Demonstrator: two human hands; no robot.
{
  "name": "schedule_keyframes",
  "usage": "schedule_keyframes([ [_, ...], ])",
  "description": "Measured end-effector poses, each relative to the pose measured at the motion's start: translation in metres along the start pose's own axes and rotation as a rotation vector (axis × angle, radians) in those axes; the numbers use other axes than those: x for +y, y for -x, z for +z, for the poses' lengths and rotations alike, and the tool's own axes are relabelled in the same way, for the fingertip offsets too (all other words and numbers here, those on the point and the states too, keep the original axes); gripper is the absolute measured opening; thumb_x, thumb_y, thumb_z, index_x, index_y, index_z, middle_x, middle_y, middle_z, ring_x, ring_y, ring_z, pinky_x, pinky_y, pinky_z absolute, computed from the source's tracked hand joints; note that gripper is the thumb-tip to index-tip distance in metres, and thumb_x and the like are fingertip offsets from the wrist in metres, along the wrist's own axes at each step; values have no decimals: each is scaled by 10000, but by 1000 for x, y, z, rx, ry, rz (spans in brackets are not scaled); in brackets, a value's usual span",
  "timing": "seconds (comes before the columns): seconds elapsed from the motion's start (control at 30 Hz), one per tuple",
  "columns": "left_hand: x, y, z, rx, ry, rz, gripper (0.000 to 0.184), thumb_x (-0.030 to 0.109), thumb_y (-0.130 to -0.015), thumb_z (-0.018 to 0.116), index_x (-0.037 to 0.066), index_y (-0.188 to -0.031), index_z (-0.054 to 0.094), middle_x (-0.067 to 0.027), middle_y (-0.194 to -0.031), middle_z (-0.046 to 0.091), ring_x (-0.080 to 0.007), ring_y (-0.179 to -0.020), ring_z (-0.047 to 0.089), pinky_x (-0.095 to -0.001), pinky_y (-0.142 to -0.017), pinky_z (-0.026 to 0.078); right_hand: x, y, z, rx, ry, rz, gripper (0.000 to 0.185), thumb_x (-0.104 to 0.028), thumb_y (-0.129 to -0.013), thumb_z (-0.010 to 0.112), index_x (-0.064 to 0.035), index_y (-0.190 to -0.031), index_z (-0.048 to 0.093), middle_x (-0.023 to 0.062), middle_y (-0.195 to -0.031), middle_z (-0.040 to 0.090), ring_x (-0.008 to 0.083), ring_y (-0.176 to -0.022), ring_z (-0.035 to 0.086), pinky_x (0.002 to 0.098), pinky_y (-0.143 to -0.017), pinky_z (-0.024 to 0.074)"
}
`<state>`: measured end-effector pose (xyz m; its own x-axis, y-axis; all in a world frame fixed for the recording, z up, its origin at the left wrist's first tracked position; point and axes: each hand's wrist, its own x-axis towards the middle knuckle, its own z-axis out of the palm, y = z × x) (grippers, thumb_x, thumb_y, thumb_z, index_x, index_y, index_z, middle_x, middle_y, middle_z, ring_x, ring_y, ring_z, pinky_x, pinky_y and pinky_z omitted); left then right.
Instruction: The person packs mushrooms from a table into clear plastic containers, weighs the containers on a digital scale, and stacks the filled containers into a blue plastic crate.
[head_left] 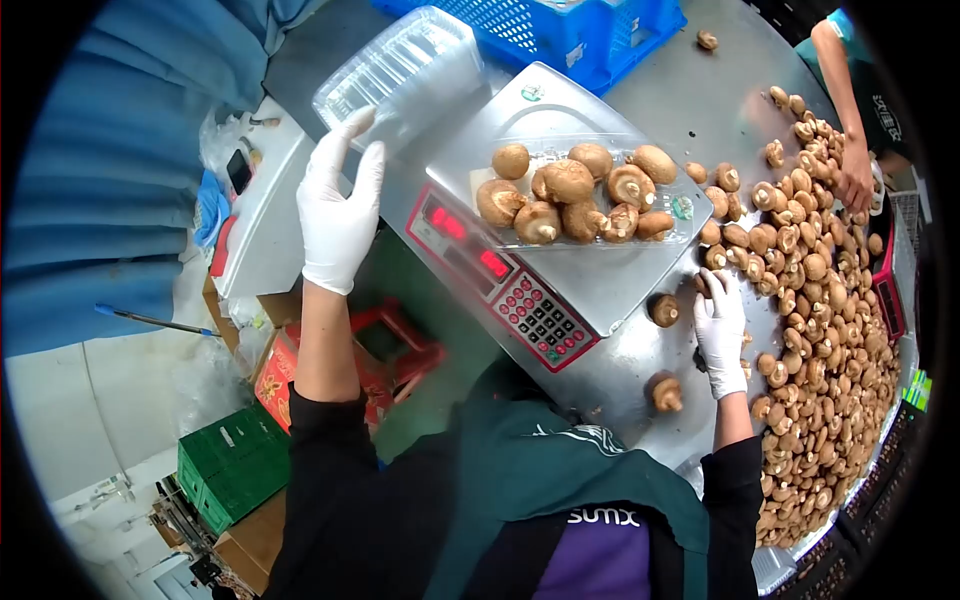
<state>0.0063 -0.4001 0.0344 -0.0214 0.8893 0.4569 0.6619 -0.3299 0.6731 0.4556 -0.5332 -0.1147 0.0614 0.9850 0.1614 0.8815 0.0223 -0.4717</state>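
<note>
My left hand (340, 205), in a white glove, is raised with thumb and fingers apart and nothing in it. Its fingertips are close to the stacked clear plastic trays (425, 65); whether they touch is unclear. My right hand (720, 335), also gloved, is beside the scale with its fingers closed on a brown mushroom (703, 284), partly hidden by the fingers. On the scale's metal platform (620, 290), a clear tray (480, 240) holds several mushrooms (568, 182). The red-edged display (465, 240) is lit, its digits too blurred to read.
A large heap of mushrooms (820, 300) covers the right of the metal table. Loose mushrooms (664, 310) lie near my right hand. Behind the scale stands a blue crate (560, 35). Another person's hand (855, 178) reaches into the heap. A green crate (232, 465) is lower left.
</note>
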Motion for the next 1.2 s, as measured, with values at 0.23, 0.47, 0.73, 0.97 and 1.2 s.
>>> schedule_keyframes([
  [0.23, 5, 14, 29, -143, -65, 21, 320, 112, -948, 634, 55, -1263, 644, -108, -1212, 675, -214, -1142, 617, -331, -1008, 450, -38, -23, -43, 136, -455, 284, 360, -52, -935, 635, -56, -1295, 622, 90, -1201, 651, 133, -1070, 613, 278, -898, 511],
  [0.47, 20, 31, 72, -267, 5, 100, 350, 83, -916, 641, 72, -1265, 636, -157, -1323, 599, -305, -1238, 563, -384, -1066, 415, -146, -96, -47, 64, -662, 27, 309, -123, -916, 680, -86, -1221, 650, 62, -1041, 712, 123, -912, 666, 269, -813, 528],
  [0.73, 14, 33, 90, -228, 28, 44, 355, 123, -883, 678, 70, -1233, 642, -155, -1334, 554, -337, -1237, 509, -402, -1054, 409, -155, -126, 0, 169, -62, -418, 141, -151, -828, 700, -108, -960, 676, 93, -995, 626, 309, -992, 578, 424, -846, 484],
  [0.97, -27, 22, 35, -19, 25, -72, 313, 118, -987, 595, 41, -1289, 620, -95, -1315, 603, -203, -1249, 547, -339, -1084, 396, -91, -118, -60, 234, -209, -52, 239, -121, -896, 676, -83, -1130, 703, 97, -1085, 669, 234, -1039, 616, 351, -917, 475],
  [1.2, -41, 17, -23, 143, 122, -271, 311, 142, -999, 577, 36, -1288, 623, -90, -1246, 635, -184, -1161, 595, -326, -1021, 454, -37, -77, -70, 118, -448, 243, 255, -99, -964, 622, -35, -1204, 679, 43, -1144, 680, 109, -999, 617, 246, -872, 477],
])
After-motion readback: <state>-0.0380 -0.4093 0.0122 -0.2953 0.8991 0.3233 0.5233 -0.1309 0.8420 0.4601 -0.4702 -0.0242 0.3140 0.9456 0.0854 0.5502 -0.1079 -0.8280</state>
